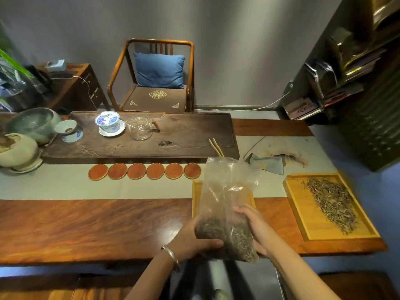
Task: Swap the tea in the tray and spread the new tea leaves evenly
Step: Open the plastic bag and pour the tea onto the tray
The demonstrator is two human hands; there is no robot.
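Note:
A clear plastic bag [225, 191] stands upright at the table's near edge, with dark and pale tea leaves [229, 234] filling its bottom. My left hand [192, 239] grips the bag's lower left side and my right hand [255, 226] grips its lower right side. Behind the bag lies a yellow wooden tray [196, 198], mostly hidden by it. A second yellow wooden tray [303, 213] sits to the right and carries a loose strip of dry tea leaves [331, 202].
A dark wooden tea board [184, 135] holds a blue-and-white lidded cup [108, 121], a glass pitcher [140, 128] and tongs [215, 147]. Several round orange coasters [145, 171] line its front. Ceramic bowls [32, 124] stand far left, a crumpled cloth [270, 163] right, a chair [155, 76] behind.

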